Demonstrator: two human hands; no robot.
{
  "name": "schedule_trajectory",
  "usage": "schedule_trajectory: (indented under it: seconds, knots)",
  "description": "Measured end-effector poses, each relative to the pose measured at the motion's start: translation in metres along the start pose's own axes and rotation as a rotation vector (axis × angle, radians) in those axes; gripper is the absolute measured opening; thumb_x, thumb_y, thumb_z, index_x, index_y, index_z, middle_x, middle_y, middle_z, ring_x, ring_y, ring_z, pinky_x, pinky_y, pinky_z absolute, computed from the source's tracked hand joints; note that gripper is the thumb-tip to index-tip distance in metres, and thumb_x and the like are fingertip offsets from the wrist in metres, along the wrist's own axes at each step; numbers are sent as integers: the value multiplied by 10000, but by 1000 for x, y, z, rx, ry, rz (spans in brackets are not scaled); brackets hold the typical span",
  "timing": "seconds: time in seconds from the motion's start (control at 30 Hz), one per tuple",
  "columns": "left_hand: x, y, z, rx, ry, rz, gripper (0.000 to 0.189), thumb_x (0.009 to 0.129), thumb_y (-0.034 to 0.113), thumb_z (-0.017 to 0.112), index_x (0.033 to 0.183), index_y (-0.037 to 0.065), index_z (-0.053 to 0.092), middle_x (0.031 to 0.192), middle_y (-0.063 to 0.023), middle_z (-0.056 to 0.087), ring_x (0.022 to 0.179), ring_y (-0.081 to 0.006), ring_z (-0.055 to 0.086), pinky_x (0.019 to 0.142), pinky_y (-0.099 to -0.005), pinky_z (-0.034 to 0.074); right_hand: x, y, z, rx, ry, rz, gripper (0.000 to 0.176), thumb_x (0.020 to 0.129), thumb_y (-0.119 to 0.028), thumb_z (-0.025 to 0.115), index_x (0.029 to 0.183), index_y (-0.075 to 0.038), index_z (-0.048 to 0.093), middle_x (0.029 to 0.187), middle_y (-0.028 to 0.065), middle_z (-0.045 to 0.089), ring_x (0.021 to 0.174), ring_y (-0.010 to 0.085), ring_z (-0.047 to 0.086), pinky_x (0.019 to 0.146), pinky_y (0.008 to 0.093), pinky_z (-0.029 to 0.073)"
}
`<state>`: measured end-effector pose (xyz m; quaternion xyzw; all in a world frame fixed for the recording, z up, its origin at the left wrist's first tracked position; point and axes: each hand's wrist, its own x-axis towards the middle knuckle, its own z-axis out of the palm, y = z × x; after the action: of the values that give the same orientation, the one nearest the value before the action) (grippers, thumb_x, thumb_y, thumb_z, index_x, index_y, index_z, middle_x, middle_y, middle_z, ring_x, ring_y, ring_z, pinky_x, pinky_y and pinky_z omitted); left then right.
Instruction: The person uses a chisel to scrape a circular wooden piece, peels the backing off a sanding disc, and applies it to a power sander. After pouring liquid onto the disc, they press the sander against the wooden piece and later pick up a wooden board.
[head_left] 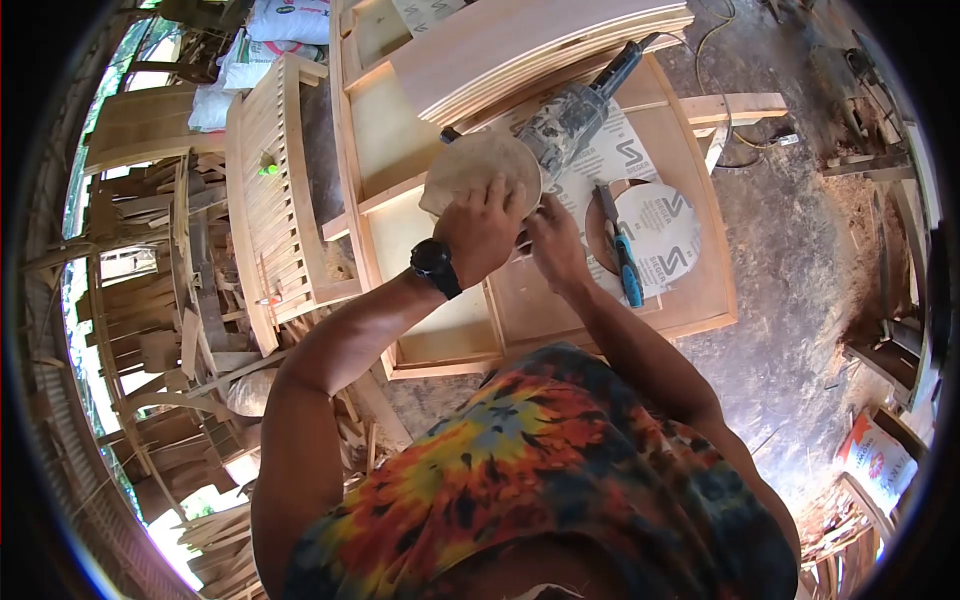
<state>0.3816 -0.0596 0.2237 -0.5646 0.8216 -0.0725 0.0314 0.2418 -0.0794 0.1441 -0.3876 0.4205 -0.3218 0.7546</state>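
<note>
Our left hand point(480, 232), grip spread flat, presses the disc point(462, 165) onto the sander point(572, 118); right hand point(556, 245) at its rim, grip unclear. Seating it, we judge; next needs careful centring.

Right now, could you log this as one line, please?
left hand: on round tan sanding disc | right hand: at disc rim

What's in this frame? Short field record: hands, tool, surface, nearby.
left hand: wears a watch; fingers lie on top of the disc
right hand: at the disc's near edge, fingers partly hidden
disc: round, tan, on the sander
sander: lies on a sandpaper sheet
nearby: blue-handled tool on the sheet, beside a cut circle
surface: wooden frame
</note>
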Motion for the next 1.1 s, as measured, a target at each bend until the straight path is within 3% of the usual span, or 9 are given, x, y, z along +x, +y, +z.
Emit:
schedule_trajectory:
  seconds: [0.1,0.2,0.33,0.53,0.67,0.73,0.93,1.07,1.1]
  knots:
    - [-3,-14,10,-88,65,42,238,875,207,660,1034,32,639,1018,-221,716,792,-354,720,676,-448,579,6,-2,-6,45,-16,-4,308,1025,-189,518,1174,69,594,884,145,703,686,184,690,639,303,560]
    - [-1,-22,7,-302,29,-80,128,915,184,628,946,62,647,832,-197,722,674,-363,701,605,-474,559,6,2,-3,75,-9,14,317,1034,-184,505,1193,81,576,870,160,706,712,204,711,654,309,573]
    - [6,-28,-2,-590,224,-225,209,983,185,634,832,41,644,640,-193,610,612,-386,657,562,-478,500,6,6,0,101,30,6,322,1030,-176,503,1188,99,561,861,172,707,705,220,719,645,314,578]
    - [0,-39,-7,-767,125,-530,255,999,206,664,884,-21,657,667,-165,538,606,-171,511,606,-321,450,6,2,5,85,89,7,307,1014,-162,520,1150,110,556,859,191,706,652,229,713,596,320,577]
    - [-7,-27,6,-861,360,-551,299,975,193,687,785,-18,594,615,-173,501,527,-218,404,541,-346,402,-3,-4,12,126,100,50,312,1005,-147,501,1192,102,517,862,186,691,659,228,701,621,328,593]
    - [-12,-22,12,-938,459,-655,285,983,198,693,820,-25,623,620,-127,496,587,-128,406,556,-326,400,-9,-5,19,134,113,77,321,1004,-141,495,1207,107,503,888,202,695,683,247,713,650,343,609]
    - [-19,-21,27,-1196,654,-845,234,1001,184,676,874,-13,689,664,-47,529,653,-83,452,592,-281,417,-17,0,29,354,157,154,332,1003,-122,481,1253,96,470,1050,255,680,814,301,741,753,389,635]
    - [-20,-20,8,-1155,535,-784,196,992,171,672,903,-1,700,681,-89,585,636,-128,546,616,-299,456,-7,5,15,213,114,131,379,994,-154,525,1275,98,482,1063,240,678,850,281,733,755,374,621]
    - [-21,-19,1,-1044,445,-634,177,988,164,667,921,3,698,701,-119,617,653,-189,601,635,-323,478,-2,5,6,124,69,92,430,985,-174,557,1283,128,490,1052,242,683,847,268,728,723,364,611]
